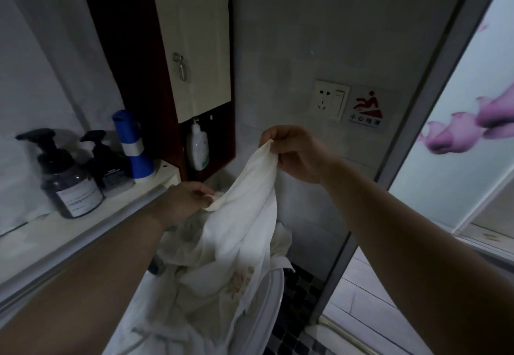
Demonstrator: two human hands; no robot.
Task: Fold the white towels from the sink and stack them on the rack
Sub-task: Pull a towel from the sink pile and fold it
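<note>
Our right hand (294, 154) pinches the top edge of a white towel (244, 210) between thumb and curled fingers, raised in front of the tiled wall. Our left hand (189, 199) grips the same edge lower down, fingers curled round a bunched bit of cloth. The towel hangs from both hands down into the sink (276, 290), where a heap (194, 310) of more white cloth lies crumpled, some of it with a pale flower print. We judge the task barely begun: this towel is lifted but not yet spread or folded, the heap waits, and no rack or folded stack shows here. Bottles (69, 176) stand on the shelf (33, 232) at left.
</note>
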